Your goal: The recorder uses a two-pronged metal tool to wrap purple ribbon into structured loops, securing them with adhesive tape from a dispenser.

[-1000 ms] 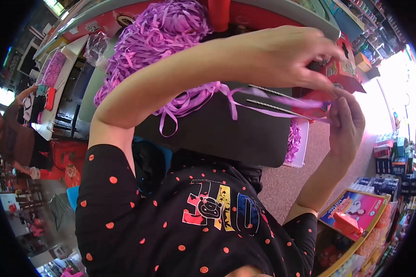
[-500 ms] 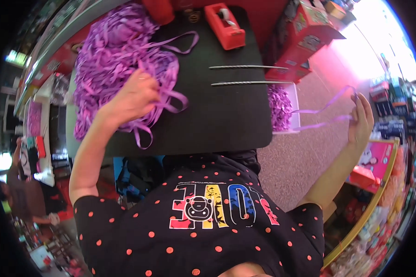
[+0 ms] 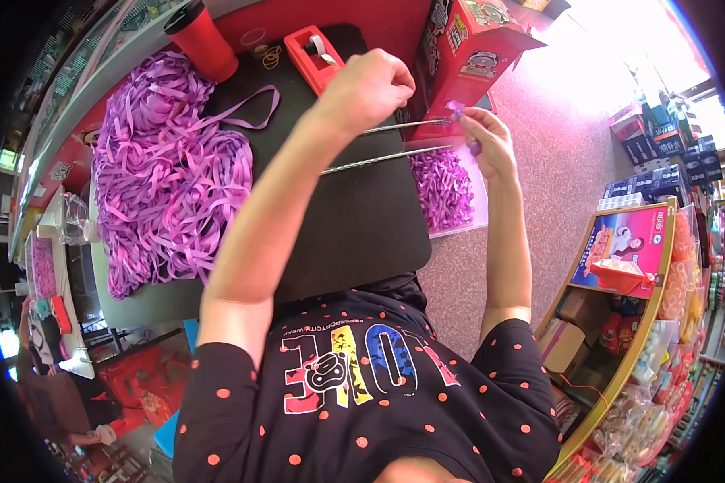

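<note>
My right hand (image 3: pixel 489 145) pinches a short folded bit of purple ribbon (image 3: pixel 456 107) above the white bin (image 3: pixel 459 232), which holds a heap of folded purple ribbon pieces (image 3: pixel 441 191). To its left, my left hand (image 3: pixel 369 90) is closed with curled fingers, over the far right of the dark table; whatever it may hold is hidden. Below the hands, two twisted metal rods (image 3: pixel 383 159) jut past the table's right edge. A large tangled pile of purple ribbon (image 3: pixel 169 173) covers the table's left side, one loop trailing off it.
A red tape dispenser (image 3: pixel 304 60) stands at the table's far edge, partly behind my left arm. Left of it are rubber bands (image 3: pixel 271 57) and a red tumbler (image 3: pixel 203 44). A red carton (image 3: pixel 479 48) rises behind the bin. At the right is a wooden-edged display shelf (image 3: pixel 612 338).
My left hand has left the ribbon pile and swung right, near the rods. My right hand has come inward from the far right; the long ribbon stretched from it is now a small bit.
</note>
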Available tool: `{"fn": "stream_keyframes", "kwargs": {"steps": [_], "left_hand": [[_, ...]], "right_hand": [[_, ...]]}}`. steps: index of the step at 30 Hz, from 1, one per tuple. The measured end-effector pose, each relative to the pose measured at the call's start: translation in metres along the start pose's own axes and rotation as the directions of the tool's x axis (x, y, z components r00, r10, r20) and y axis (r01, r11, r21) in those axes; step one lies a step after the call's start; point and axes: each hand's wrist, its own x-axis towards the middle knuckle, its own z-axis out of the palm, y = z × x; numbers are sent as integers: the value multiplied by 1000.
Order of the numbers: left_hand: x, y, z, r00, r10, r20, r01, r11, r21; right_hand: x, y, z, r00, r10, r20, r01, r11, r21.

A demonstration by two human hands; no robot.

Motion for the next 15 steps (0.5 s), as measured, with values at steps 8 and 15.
{"fn": "stream_keyframes", "kwargs": {"steps": [8, 15], "left_hand": [[9, -25, 77, 976, -159, -152, 143, 983, -112], [11, -44, 92, 981, 39, -189, -23, 996, 89]], "right_hand": [[-4, 33, 9, 985, 161, 53, -169, 955, 245], [-6, 70, 32, 995, 96, 37, -102, 870, 483]]}}
